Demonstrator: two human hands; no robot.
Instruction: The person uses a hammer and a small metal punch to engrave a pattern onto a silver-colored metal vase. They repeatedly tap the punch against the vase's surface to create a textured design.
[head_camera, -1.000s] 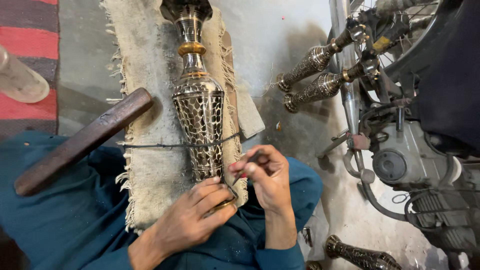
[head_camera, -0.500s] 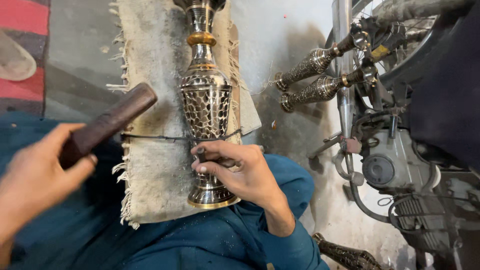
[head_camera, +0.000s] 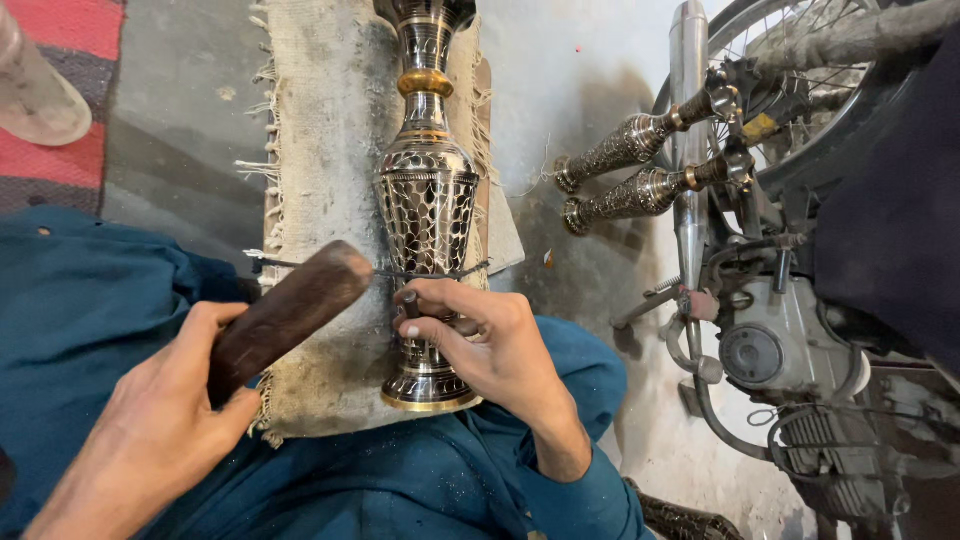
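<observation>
Metal vase (head_camera: 428, 215) lies lengthwise on a burlap pad (head_camera: 320, 130) across the lap, cushioned steady. Right hand (head_camera: 490, 345) pinches a small chisel (head_camera: 410, 303) against its neck; left hand (head_camera: 160, 430) clasps a wooden mallet (head_camera: 290, 310) just left, poised for striking.

Silver-black lattice-patterned vase (head_camera: 428, 215), gold band, on beige cloth (head_camera: 325, 150).

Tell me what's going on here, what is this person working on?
A person works on an engraved metal vase lying on a burlap cloth across their lap. The right hand pinches a small punch against the vase's lower body. The left hand holds a wooden mallet beside it. Two similar vases lie by a motorcycle.
</observation>
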